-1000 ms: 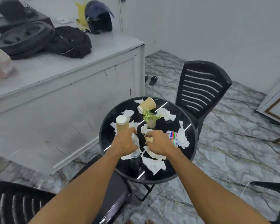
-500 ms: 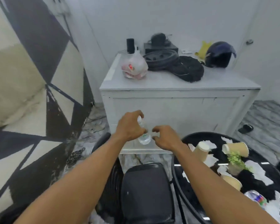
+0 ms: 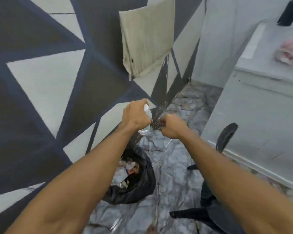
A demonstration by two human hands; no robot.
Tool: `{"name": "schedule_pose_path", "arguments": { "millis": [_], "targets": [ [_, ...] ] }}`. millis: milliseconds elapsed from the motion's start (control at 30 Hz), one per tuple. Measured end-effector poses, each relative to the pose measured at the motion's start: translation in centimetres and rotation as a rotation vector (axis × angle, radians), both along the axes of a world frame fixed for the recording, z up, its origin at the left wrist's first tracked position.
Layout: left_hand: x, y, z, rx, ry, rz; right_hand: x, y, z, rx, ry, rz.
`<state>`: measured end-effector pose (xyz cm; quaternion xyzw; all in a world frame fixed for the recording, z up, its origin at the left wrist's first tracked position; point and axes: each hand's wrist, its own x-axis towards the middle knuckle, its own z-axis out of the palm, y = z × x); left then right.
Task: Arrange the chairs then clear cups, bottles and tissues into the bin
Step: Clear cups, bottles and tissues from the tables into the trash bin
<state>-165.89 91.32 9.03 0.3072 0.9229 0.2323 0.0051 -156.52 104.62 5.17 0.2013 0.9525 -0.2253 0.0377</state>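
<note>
My left hand [image 3: 135,116] grips a clear plastic bottle [image 3: 146,108] with a white cap, held upright at chest height. The bottle's base shows below my fist. My right hand [image 3: 172,126] is just to its right, fingers curled into a fist, with nothing visible inside it. Below both hands, on the floor by the wall, sits the bin, an open black bag [image 3: 142,188] with wrappers and crumpled rubbish inside. The round table with the cups and tissues is out of view.
A black plastic chair [image 3: 227,135] stands at my right, against a white cabinet [image 3: 260,124] that carries a pink plastic bag [image 3: 291,53]. The patterned grey-and-cream wall [image 3: 41,81] runs along my left, with a beige sheet [image 3: 145,39] hanging on it. Marble floor lies between.
I have turned left from the table toward the wall, carrying the bottle in my left hand. The black bin bag has come into view below my hands; the table has left the view.
</note>
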Motion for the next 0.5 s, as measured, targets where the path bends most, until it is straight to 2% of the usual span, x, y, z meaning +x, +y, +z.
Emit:
{"name": "schedule_pose_path", "arguments": {
  "millis": [200, 367, 500],
  "targets": [
    [-4.9, -9.5, -9.4, -0.147, -0.222, 0.192, -6.7, -7.2, -8.0, -0.11, -0.157, 0.193],
    [-6.3, -12.0, -15.4, -0.164, -0.339, 0.258, -7.9, -8.2, -12.5, -0.153, -0.255, 0.19],
    [-6.4, -12.4, -18.4, -0.178, -0.359, 0.277, -8.0, -7.1, -14.1, -0.167, -0.301, 0.173]
  ]
}}
